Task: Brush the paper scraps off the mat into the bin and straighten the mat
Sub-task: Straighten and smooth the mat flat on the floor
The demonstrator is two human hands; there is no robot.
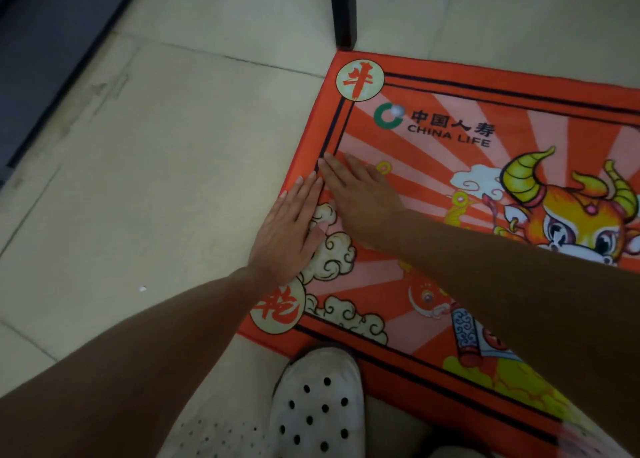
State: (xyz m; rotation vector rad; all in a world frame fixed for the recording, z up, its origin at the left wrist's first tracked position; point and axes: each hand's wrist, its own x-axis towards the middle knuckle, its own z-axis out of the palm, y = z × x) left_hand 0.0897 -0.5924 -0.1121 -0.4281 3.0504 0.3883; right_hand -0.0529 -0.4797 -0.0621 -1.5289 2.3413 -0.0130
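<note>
Tiled floor, pale cream, fills the left and top of the view; grout lines run across it on a slant. A dark strip, blurred, lies along the upper left edge.

Mat, orange-red with a dark border line, lies on the floor at right, set at an angle to the grout lines. Printed on it: pink sunburst stripes, white clouds, a horned cartoon ox, round character badges at two corners, a green logo with "CHINA LIFE" lettering. Its far left corner sits right at the foot of a black leg of some furniture.

Both forearms reach in from the bottom of the frame. Left hand lies flat, palm down, on the mat's left edge, fingers straight and close together, fingertips pointing away from the body and partly over the border onto the tile. Right hand lies flat on the mat just beside it, fingers straight and narrow, tips at the inner border line. The two hands touch or nearly touch along their inner sides. Neither holds anything.

White shoe with round holes stands at bottom centre, toe at the mat's near edge.

One small white paper scrap rests on the green logo, well ahead of the fingertips. Another tiny white fleck lies on the tile left of the left forearm.
</note>
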